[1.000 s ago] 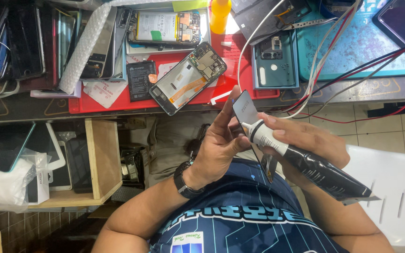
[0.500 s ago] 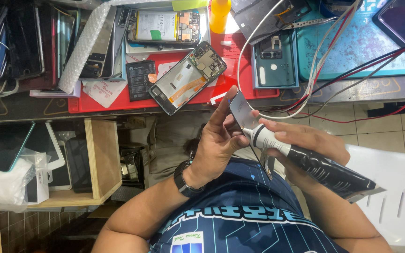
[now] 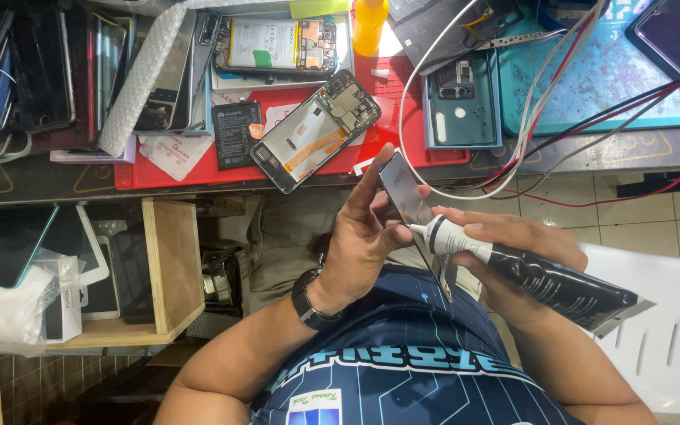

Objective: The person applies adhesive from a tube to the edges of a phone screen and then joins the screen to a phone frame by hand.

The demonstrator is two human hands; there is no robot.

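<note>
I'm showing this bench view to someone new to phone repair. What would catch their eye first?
Probably the two hands at centre: the left hand holds a thin dark phone panel upright, while the right hand presses the white nozzle of a black tube against its edge. Just above, an opened phone with bare circuit board lies tilted on the red mat.

Bright, even light; sharp focus.

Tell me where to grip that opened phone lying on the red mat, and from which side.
Grip the opened phone across its two long edges near the middle, coming from above. It lies flat and diagonal on the red mat, its near corner over the bench edge, circuit board and orange flex cable facing up, so keep the hands off that face.
</note>
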